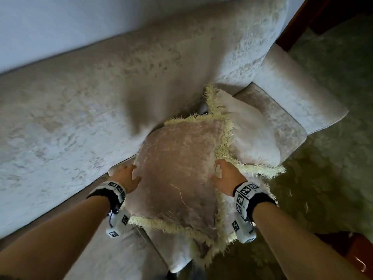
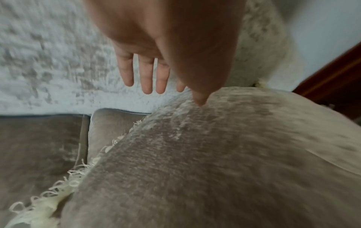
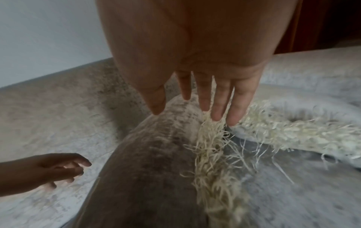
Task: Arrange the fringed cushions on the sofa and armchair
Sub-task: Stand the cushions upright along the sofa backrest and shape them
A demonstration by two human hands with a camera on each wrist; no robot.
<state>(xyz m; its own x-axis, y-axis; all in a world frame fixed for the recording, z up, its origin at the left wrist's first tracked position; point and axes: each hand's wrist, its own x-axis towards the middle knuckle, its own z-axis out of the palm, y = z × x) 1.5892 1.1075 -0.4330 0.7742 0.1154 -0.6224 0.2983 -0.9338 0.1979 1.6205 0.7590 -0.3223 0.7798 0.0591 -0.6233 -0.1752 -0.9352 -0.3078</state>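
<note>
Top cushion [image 1: 177, 168]: a taupe velvet fringed cushion is being steadied between both hands, lying on top of the others at the armrest end of the sofa seat; its cream fringe [image 1: 223, 146] is showing along its edges.

Second cushion [image 1: 248, 130]: a paler fringed cushion is being overlapped by the top cushion on that cushion's right side, lying on the seat just beside the armrest.

Third cushion [image 1: 181, 257]: a pale cushion (only partly seen) is lying under the top cushion at the seat's front edge.

Left hand [image 1: 127, 176]: it is being held wide, fingers [image 2: 145, 77] straight and spread; the thumb tip is touching the cushion's velvet in the left wrist view, while the other fingers are reaching past its left edge toward the sofa back.

Right hand [image 1: 226, 174]: it is being held flat and open at the cushion's right edge, nothing gripped; strands of fringe are being caught between the straight fingers [image 3: 220, 101] in the right wrist view.

Sofa [image 1: 84, 110]: pale, mottled grey-beige upholstery, with back, seat and a plain armrest [image 1: 298, 89], is being seen from above.

Floor [image 1: 331, 170]: a greenish patterned carpet is lying beside the sofa.

Wrist bands [image 1: 245, 191]: black bands with printed marker blocks are being worn on both wrists.
</note>
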